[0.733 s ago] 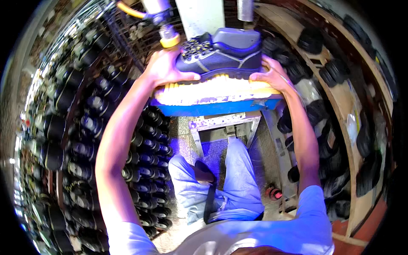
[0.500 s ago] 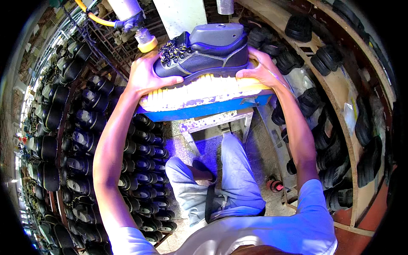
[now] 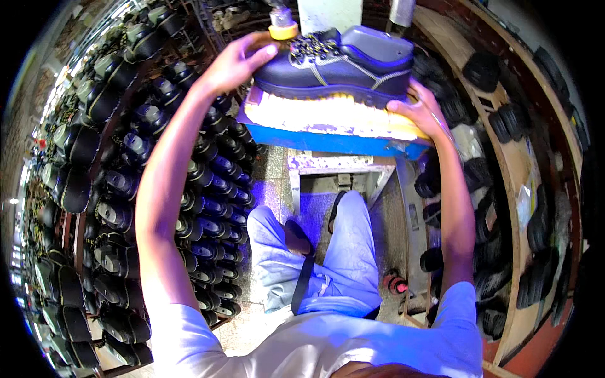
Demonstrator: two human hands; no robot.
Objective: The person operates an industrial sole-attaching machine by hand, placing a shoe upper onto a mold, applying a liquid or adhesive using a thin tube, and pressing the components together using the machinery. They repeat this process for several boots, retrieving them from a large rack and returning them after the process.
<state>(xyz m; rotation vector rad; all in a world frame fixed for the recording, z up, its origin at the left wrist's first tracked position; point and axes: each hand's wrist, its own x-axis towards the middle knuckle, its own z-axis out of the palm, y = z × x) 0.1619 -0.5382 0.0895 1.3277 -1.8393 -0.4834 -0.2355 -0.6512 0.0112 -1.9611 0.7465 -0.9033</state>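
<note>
A black lace-up shoe (image 3: 334, 72) with a grey last in its opening stands on the brightly lit pad (image 3: 334, 116) of a blue-sided press bed (image 3: 328, 140). Its toe points left. Beside the toe is my left hand (image 3: 236, 66), open, its thumb lifted away from the shoe and its fingers reaching behind a yellow-ringed metal rod (image 3: 283, 30). My right hand (image 3: 419, 112) grips the heel end, thumb low at the sole and fingers partly hidden behind the heel.
Racks of many black shoes (image 3: 135, 148) fill the left side. On the right, a curved wooden shelf (image 3: 504, 157) holds black soles. Another metal rod (image 3: 402, 11) hangs above the heel. Below the bed is a white metal frame (image 3: 343, 165); a red-and-black object (image 3: 396, 285) lies on the floor.
My left hand has come off the shoe's toe and risen, its thumb leaving the sole edge. The right hand stays at the heel. The whole view has shifted.
</note>
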